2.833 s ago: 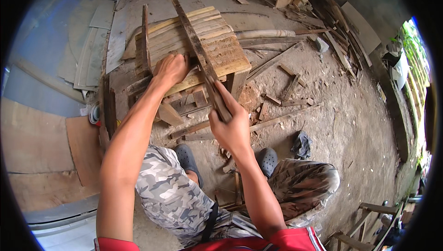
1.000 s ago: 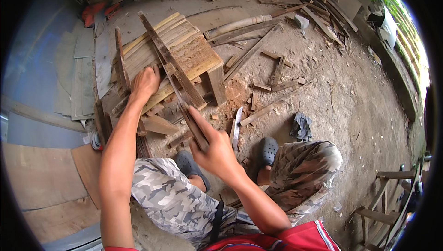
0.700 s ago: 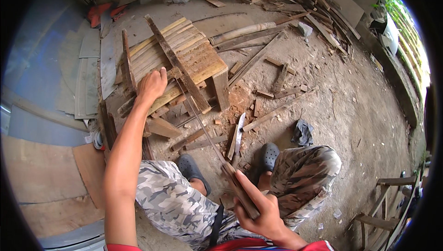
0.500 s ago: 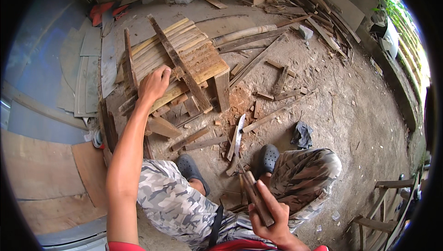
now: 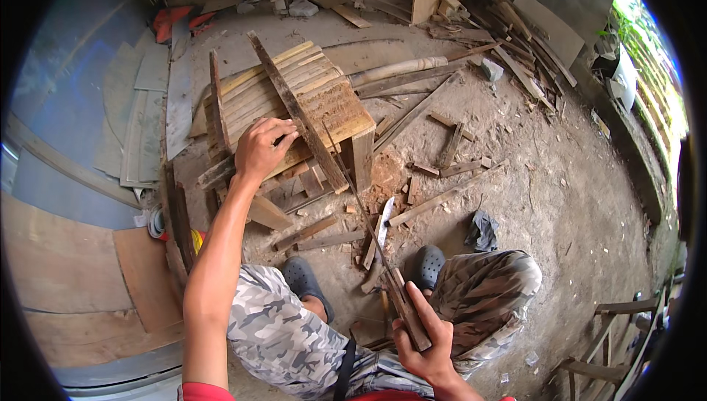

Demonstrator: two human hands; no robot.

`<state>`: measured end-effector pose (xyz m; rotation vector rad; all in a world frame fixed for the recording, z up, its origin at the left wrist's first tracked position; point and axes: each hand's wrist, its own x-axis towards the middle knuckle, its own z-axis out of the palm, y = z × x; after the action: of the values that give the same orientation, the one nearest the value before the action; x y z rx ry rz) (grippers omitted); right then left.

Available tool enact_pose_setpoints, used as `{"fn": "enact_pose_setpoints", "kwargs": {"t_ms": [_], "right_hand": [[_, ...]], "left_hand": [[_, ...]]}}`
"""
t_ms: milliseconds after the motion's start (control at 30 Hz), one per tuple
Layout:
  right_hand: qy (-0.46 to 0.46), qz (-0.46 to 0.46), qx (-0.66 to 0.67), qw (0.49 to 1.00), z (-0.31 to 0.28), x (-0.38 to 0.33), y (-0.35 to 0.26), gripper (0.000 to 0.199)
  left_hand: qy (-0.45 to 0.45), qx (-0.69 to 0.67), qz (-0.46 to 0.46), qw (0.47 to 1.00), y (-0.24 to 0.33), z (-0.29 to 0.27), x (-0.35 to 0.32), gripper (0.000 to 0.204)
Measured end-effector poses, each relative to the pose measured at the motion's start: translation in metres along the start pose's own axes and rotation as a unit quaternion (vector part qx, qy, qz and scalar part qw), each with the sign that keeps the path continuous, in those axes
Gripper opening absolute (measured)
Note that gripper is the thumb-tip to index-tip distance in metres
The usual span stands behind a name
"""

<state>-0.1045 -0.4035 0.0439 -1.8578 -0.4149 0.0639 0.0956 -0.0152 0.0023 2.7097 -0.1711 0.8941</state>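
Observation:
My left hand (image 5: pixel 264 152) has its fingers bent at the near edge of a dark wooden strip (image 5: pixel 300 114), apparently gripping it. The strip lies slantwise across a low bench of wooden slats (image 5: pixel 328 103), its near end jutting past the bench. In my right hand (image 5: pixel 427 346) is the wooden handle of a handsaw (image 5: pixel 406 305). Its long thin blade, seen nearly edge-on, points up and away beside the strip's near end; whether they touch I cannot tell. A machete-like knife (image 5: pixel 383 224) rests on the floor between my feet.
Offcuts (image 5: pixel 328 240) and sawdust lie around the bench. A second dark strip (image 5: pixel 219 99) stands at the bench's left. Planks (image 5: pixel 526 69) are heaped at the far right. A crumpled black bag (image 5: pixel 482 230) lies right of my shoe, and a wooden frame (image 5: pixel 607 338) stands at lower right.
The handsaw's blade has swung into sight, reaching toward the strip's near end. My left hand has shifted slightly right and nearer, its fingers now against the strip. The whole view has shifted a little.

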Motion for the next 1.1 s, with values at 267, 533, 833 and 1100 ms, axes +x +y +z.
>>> {"fn": "enact_pose_setpoints", "kwargs": {"t_ms": [267, 533, 833, 1100], "right_hand": [[0.003, -0.004, -0.010, 1.000, 0.008, 0.001, 0.000, 0.066], [-0.031, -0.025, 0.002, 0.999, 0.017, 0.022, -0.006, 0.066], [-0.031, -0.053, -0.027, 0.998, 0.031, 0.030, -0.002, 0.064], [-0.016, -0.076, -0.058, 0.995, 0.029, 0.026, -0.003, 0.062]], "left_hand": [[0.006, -0.111, -0.273, 0.955, 0.006, 0.001, 0.015, 0.037], [-0.212, 0.093, -0.315, 0.921, 0.006, -0.019, 0.030, 0.054], [-0.282, 0.060, -0.333, 0.898, -0.002, -0.016, 0.029, 0.072], [-0.272, 0.023, -0.287, 0.918, -0.004, -0.016, 0.024, 0.070]]}}
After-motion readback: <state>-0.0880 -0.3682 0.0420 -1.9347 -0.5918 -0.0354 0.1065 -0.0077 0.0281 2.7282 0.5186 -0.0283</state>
